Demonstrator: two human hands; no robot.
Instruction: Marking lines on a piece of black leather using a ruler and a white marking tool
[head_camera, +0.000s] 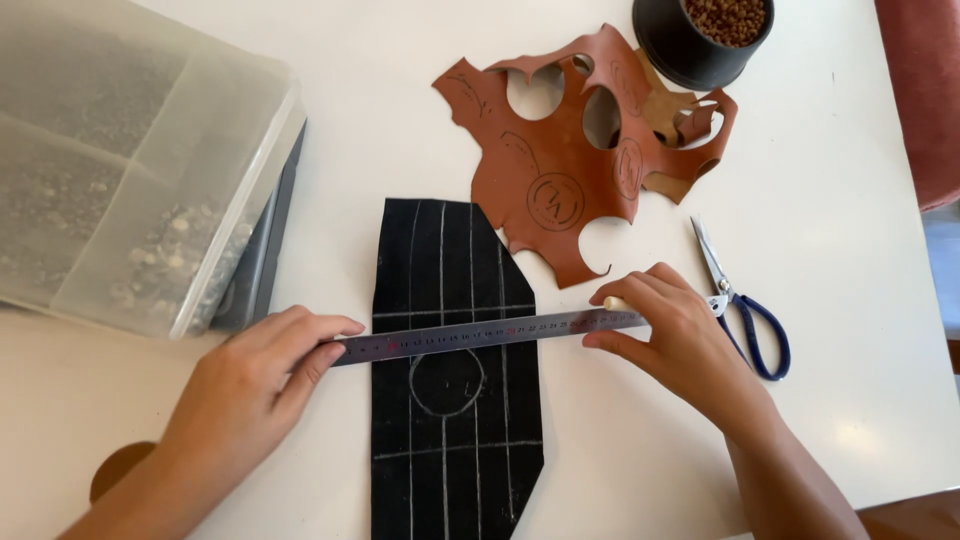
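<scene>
A black piece of material (455, 290) marked with pale lines and a drawn circle lies flat on the white table (850, 200). A steel ruler (490, 333) lies across it, just above the circle. My left hand (250, 385) presses the ruler's left end with its fingertips. My right hand (675, 330) rests on the ruler's right end and seems to hold a small pale stick-like thing, mostly hidden by the fingers.
A brown leather scrap (560, 170) with round cut-outs lies beyond the black piece. Blue-handled scissors (745, 310) lie right of my right hand. A dark pot (690, 45) of brown pellets stands at the back. A translucent plastic box (130, 160) occupies the left.
</scene>
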